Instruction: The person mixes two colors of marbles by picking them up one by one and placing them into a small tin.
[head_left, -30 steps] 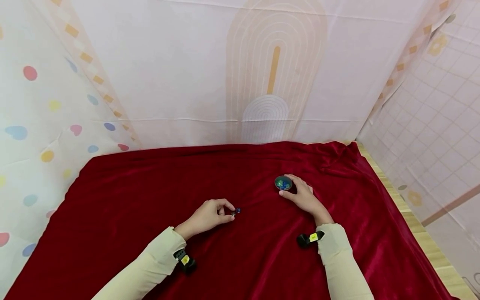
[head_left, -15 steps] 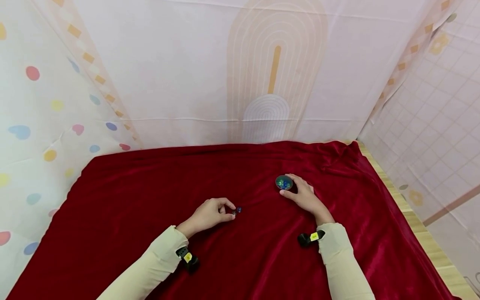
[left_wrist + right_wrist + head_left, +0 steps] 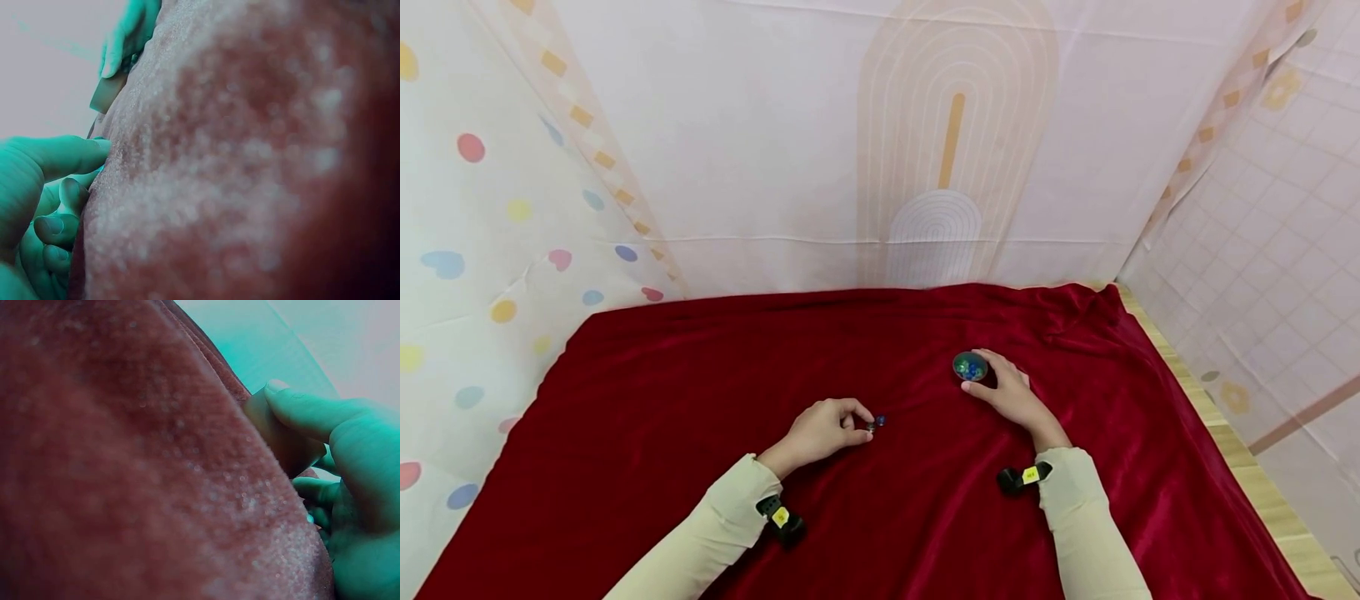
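Note:
On the red cloth my left hand [image 3: 823,429] pinches a small dark glass marble [image 3: 871,427] between thumb and forefinger. Beside it, just past the fingertips, lies a blue marble [image 3: 881,421]. My right hand [image 3: 1009,396] grips a small round bowl [image 3: 970,355] from its right side, the thumb at the near edge. Blue and green marbles [image 3: 972,370] fill the bottom of this bowl. In the right wrist view the thumb presses the bowl's outer wall [image 3: 281,437]. The left wrist view mostly hides the pinched marble behind the finger.
Red velvet cloth [image 3: 700,375] with soft folds covers the table. A strip of pale wood [image 3: 1232,450] shows along the right edge. Patterned white sheets [image 3: 760,150] hang behind and on both sides. Each wrist bears a black strapped camera [image 3: 786,525].
Both hands stay almost in place; the whole view shifts slightly right. My left thumb and forefinger remain at the dark marble, and the bowl remains in my right hand.

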### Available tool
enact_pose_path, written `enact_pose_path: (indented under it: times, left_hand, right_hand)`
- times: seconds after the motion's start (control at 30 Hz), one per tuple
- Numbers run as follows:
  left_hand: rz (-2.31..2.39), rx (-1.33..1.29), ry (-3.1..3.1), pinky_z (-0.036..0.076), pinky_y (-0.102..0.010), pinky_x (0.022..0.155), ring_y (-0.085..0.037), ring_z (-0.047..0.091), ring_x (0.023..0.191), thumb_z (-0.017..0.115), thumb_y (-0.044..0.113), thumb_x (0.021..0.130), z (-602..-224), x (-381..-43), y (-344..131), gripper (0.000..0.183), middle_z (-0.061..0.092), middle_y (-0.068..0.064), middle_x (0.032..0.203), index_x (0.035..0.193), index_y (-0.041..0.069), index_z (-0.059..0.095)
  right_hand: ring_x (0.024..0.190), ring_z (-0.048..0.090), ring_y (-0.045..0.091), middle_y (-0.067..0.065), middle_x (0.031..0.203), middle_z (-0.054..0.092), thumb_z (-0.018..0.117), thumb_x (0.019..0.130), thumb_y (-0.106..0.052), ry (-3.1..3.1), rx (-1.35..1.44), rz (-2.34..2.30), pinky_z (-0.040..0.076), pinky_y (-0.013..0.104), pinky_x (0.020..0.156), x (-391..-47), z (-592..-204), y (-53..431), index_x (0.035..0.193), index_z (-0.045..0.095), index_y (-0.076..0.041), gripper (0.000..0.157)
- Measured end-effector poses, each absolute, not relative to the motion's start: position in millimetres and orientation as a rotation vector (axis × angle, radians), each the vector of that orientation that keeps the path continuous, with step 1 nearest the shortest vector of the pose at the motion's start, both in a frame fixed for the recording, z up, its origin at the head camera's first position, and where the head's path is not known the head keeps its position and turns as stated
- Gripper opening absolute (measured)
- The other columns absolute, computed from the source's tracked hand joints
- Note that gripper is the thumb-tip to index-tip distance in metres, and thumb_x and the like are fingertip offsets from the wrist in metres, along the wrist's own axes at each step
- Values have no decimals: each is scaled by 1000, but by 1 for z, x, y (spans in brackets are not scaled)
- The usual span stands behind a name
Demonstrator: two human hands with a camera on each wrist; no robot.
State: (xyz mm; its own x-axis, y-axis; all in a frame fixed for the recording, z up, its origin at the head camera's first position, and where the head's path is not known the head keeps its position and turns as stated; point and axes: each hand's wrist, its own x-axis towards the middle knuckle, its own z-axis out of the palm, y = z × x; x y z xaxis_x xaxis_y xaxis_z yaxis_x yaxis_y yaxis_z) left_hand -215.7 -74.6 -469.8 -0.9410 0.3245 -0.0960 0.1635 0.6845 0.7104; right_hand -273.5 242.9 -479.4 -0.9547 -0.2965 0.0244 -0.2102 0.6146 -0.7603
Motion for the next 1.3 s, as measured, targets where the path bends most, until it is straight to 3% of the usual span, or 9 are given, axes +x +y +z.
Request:
enact_pose_path:
  times: [0.67,1.3]
  left_hand:
    - [1279,369,2568,36,-21,51,-9,43,52,72,20,86,-468,-224,-68,14,54,2,64,99,16,70]
    - [1327,502,2531,41,-25,50,-12,47,50,71,17,86,-443,-250,-20,14,52,0,60,99,12,70]
  right_hand:
    - [140,27,38,19,152,34,66,91,-27,2722,-419,-1277,10,59,109,-273,-478,245,145,37,-6,64]
    - [141,28,38,18,152,35,66,91,-27,2723,-425,-1284,10,59,110,-275,-479,244,146,37,-7,65]
